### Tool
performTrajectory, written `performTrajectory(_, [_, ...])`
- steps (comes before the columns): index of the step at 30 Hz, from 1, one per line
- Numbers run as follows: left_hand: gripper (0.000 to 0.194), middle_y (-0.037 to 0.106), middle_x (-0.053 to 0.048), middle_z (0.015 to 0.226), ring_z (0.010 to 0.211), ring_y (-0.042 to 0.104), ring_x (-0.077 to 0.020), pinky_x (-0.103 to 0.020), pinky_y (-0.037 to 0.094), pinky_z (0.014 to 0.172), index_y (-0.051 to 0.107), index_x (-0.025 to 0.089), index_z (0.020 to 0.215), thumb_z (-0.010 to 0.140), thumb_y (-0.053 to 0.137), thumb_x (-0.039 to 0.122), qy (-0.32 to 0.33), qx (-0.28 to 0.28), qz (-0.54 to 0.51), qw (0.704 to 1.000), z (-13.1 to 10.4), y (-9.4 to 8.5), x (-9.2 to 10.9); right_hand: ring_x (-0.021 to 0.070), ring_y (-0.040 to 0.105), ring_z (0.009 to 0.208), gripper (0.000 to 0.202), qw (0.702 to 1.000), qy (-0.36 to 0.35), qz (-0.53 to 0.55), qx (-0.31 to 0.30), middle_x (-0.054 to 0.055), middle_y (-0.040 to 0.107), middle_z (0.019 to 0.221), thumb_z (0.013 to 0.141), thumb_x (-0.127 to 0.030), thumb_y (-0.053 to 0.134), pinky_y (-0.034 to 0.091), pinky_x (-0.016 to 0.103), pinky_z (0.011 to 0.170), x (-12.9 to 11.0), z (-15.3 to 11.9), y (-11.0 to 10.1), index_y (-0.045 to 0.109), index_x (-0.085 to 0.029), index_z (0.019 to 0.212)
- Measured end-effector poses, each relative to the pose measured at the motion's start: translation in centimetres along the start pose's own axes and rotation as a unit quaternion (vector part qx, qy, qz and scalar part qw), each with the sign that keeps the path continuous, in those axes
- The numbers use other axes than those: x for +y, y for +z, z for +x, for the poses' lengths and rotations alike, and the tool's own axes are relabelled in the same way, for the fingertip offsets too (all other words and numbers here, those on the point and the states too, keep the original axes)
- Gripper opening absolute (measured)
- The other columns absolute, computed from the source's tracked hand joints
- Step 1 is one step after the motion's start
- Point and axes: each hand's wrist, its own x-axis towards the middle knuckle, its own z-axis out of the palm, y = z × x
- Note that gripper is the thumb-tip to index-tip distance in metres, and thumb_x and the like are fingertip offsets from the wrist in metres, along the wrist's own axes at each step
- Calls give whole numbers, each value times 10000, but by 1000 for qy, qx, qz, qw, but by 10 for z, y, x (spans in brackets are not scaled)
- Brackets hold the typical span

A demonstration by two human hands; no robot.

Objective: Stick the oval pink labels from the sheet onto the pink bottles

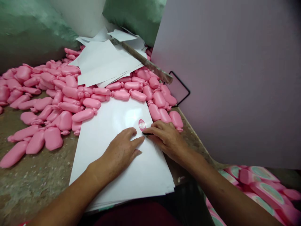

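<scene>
The label [142,125] is a small upright oval, deep pink with a pale middle and tiny print too small to read. It lies on the stack [113,169] of white sheets, just beyond the fingertips. The right hand [169,138] pinches a thin black tool [147,134] beside it; the left hand [124,147] rests on the stack, fingers loosely spread, gripping nothing visible. One label, one tool, one stack and one stick [150,64] show; the pink bottles [53,138] heaped on the counter [37,175] overlap too much to count.
</scene>
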Motion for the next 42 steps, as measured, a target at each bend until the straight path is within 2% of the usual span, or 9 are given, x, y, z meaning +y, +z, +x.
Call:
performTrajectory(3, [324,577,-160,1265,1131,595,-277,-485,558,932,632,176,1234,913,611,217,-5,-2,-9,1000,1,0,0,197,647,890,217,1000,15,26,-3,53,697,977,953,-154,577,396,326,760,-2,0,0,704,-236,1108])
performTrajectory(7, [314,578,-173,1260,1121,601,-286,-480,560,925,645,154,1220,912,611,206,-7,-9,-13,1000,0,0,2,203,662,917,121,998,44,48,-6,49,714,968,933,-147,606,393,334,781,-5,-1,-8,692,-209,991])
performTrajectory(10, [318,577,-178,1259,1126,600,-291,-481,564,916,642,149,1223,911,610,197,-8,-4,-10,1000,0,0,2,197,661,881,120,999,37,36,-16,46,714,948,926,-145,603,386,335,769,-6,-2,-11,696,-211,963])
performTrajectory(16, [301,578,-164,1248,1119,595,-283,-480,562,916,638,161,1210,914,606,201,1,7,-12,1000,0,2,1,196,645,856,129,1000,28,5,5,51,707,928,940,-150,588,353,334,755,-5,-2,-5,702,-206,963])
performTrajectory(27, [313,574,-180,1251,1120,594,-294,-481,556,927,651,141,1212,906,605,187,-1,5,-15,1000,0,1,2,200,642,848,138,1000,14,0,2,53,699,925,941,-135,584,352,330,741,-4,-1,-6,702,-202,966])
performTrajectory(33, [330,576,-197,1229,1098,607,-310,-495,562,902,656,125,1227,907,600,187,9,19,-23,1000,-1,4,-1,204,627,858,272,999,37,18,-33,64,665,957,938,-127,577,410,333,745,-2,-3,-2,714,-238,1146])
performTrajectory(35, [329,578,-198,1218,1083,613,-312,-498,563,891,659,122,1223,906,604,192,9,20,-24,999,-1,4,-1,204,621,853,280,997,51,23,-44,66,654,958,937,-129,572,416,337,740,-3,-3,-1,725,-243,1143])
performTrajectory(38, [322,577,-199,1219,1063,619,-308,-496,566,879,663,124,1213,904,606,196,8,21,-23,999,-1,4,-1,213,631,893,280,993,87,72,-43,64,649,974,947,-148,549,449,364,790,-2,-2,-1,721,-246,1144])
performTrajectory(42, [306,578,-187,1223,1045,621,-292,-484,568,875,664,140,1202,910,595,196,7,21,-21,1000,-1,4,-1,224,640,995,249,975,135,179,7,70,654,1034,952,-183,534,493,380,877,0,-3,-5,700,-236,1129])
